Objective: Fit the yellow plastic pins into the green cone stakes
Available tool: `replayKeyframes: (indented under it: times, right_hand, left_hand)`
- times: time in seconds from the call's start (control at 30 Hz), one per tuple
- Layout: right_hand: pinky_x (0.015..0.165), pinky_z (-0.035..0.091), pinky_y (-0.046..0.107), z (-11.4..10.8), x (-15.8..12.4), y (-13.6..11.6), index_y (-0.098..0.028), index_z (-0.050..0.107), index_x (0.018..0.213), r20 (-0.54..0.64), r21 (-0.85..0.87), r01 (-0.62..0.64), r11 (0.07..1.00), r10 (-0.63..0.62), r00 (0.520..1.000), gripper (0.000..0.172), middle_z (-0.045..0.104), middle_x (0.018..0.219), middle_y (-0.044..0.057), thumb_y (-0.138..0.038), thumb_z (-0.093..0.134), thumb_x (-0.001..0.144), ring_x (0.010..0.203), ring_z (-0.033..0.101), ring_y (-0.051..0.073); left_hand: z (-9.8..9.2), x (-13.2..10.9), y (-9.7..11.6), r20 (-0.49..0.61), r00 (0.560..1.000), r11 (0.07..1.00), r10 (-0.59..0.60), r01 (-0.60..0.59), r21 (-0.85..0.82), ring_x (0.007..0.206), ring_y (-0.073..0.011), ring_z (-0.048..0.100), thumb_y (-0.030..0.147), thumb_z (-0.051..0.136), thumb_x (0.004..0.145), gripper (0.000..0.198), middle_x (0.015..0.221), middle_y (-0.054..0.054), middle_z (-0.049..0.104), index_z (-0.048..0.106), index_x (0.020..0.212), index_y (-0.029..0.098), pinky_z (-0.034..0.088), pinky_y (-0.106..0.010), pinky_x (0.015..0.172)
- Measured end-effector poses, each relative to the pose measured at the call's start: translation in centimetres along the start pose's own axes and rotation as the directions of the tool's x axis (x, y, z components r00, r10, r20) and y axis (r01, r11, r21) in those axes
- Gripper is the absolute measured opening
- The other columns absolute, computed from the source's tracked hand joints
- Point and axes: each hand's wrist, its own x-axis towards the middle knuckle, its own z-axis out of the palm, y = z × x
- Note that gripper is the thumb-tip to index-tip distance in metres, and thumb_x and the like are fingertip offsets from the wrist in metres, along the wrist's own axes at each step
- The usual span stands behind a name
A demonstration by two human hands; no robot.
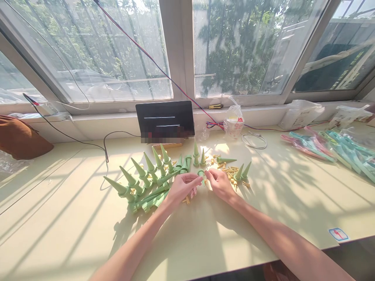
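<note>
Between my hands is a green plastic cone spike (pixel 200 173), its round collar up and its point down. My left hand (pixel 183 187) is closed, thumb and fingertips pinching this spike. Close by on the right, my right hand (pixel 219 182) is closed in a pinch, with a small yellow plastic piece (pixel 206 182) at its fingertips. Left of my hands, a row of green cone spikes (pixel 140 168) stands in collars, and green tubes (pixel 152 199) lie in front. Two more spikes (pixel 195 154) stand just beyond my hands. Fingers partly cover the held parts.
Loose yellow pieces (pixel 231 170) and two upright spikes (pixel 242 171) are right of my hands. A black tablet (pixel 165 121) leans by the window. Behind are a bagged cup (pixel 233 121), a coiled cable (pixel 254 141) and a yellow cutter (pixel 216 106). Bagged coloured strips (pixel 348 150) lie far right.
</note>
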Motion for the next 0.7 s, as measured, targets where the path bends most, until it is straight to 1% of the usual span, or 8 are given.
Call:
replayKeyframes:
  times: [0.13, 0.27, 0.37, 0.43, 0.53, 0.7]
  right_hand:
    - [0.054, 0.025, 0.027, -0.13, 0.08, -0.14, -0.021, 0.035, 0.061, 0.001, 0.001, -0.009, 1.0, 0.009, 1.0, 0.043, 0.033, 0.058, -0.004, -0.044, 0.04, 0.096, 0.055, 0.031, 0.012]
    - [0.055, 0.026, 0.027, -0.24, 0.1, -0.14, -0.02, 0.035, 0.061, 0.005, 0.006, -0.009, 1.0, 0.009, 1.0, 0.043, 0.034, 0.058, -0.004, -0.044, 0.04, 0.097, 0.056, 0.032, 0.012]
    - [0.055, 0.025, 0.027, -0.26, 0.1, -0.08, -0.02, 0.034, 0.061, 0.014, 0.015, -0.012, 1.0, 0.012, 1.0, 0.044, 0.034, 0.059, -0.004, -0.045, 0.04, 0.097, 0.057, 0.032, 0.012]
    - [0.055, 0.026, 0.027, -0.24, 0.12, -0.03, -0.02, 0.034, 0.061, 0.02, 0.02, -0.017, 1.0, 0.016, 1.0, 0.044, 0.036, 0.059, -0.003, -0.045, 0.039, 0.097, 0.057, 0.033, 0.012]
    - [0.055, 0.026, 0.027, -0.19, 0.16, 0.05, -0.02, 0.035, 0.061, 0.026, 0.027, -0.018, 0.999, 0.018, 1.0, 0.044, 0.039, 0.06, -0.003, -0.045, 0.039, 0.097, 0.057, 0.035, 0.013]
    - [0.055, 0.027, 0.027, -0.17, 0.12, 0.03, -0.02, 0.036, 0.061, 0.028, 0.044, -0.032, 0.999, 0.031, 0.999, 0.044, 0.04, 0.06, -0.002, -0.046, 0.039, 0.097, 0.058, 0.036, 0.013]
  left_hand:
    - [0.12, -0.13, 0.13, -0.009, 0.999, 0.997, 0.04, -0.04, 0.06, 0.048, -0.0102, 0.052, 0.05, 0.071, 0.078, 0.037, 0.058, 0.001, 0.058, 0.069, 0.093, 0.016, 0.042, -0.021, 0.046]
    - [0.14, -0.24, 0.14, 0.01, 0.997, 0.987, 0.072, -0.073, 0.141, 0.05, -0.0107, 0.055, 0.051, 0.069, 0.08, 0.038, 0.068, -0.001, 0.062, 0.067, 0.095, 0.016, 0.041, -0.021, 0.043]
    - [0.12, -0.27, 0.12, 0.022, 0.996, 0.977, 0.084, -0.086, 0.195, 0.051, -0.0114, 0.055, 0.05, 0.069, 0.08, 0.037, 0.068, 0.0, 0.062, 0.066, 0.096, 0.017, 0.042, -0.021, 0.043]
    - [0.12, -0.28, 0.1, 0.03, 0.995, 0.971, 0.094, -0.098, 0.216, 0.051, -0.0115, 0.056, 0.049, 0.069, 0.08, 0.036, 0.069, -0.001, 0.063, 0.067, 0.097, 0.017, 0.044, -0.022, 0.044]
    - [0.13, -0.27, 0.05, 0.042, 0.992, 0.964, 0.122, -0.128, 0.233, 0.053, -0.0108, 0.056, 0.047, 0.068, 0.08, 0.034, 0.077, -0.002, 0.065, 0.067, 0.098, 0.018, 0.046, -0.022, 0.046]
    - [0.13, -0.3, -0.07, 0.033, 0.988, 0.956, 0.149, -0.152, 0.251, 0.051, -0.0095, 0.056, 0.046, 0.071, 0.078, 0.039, 0.086, -0.003, 0.067, 0.066, 0.105, 0.018, 0.047, -0.022, 0.046]
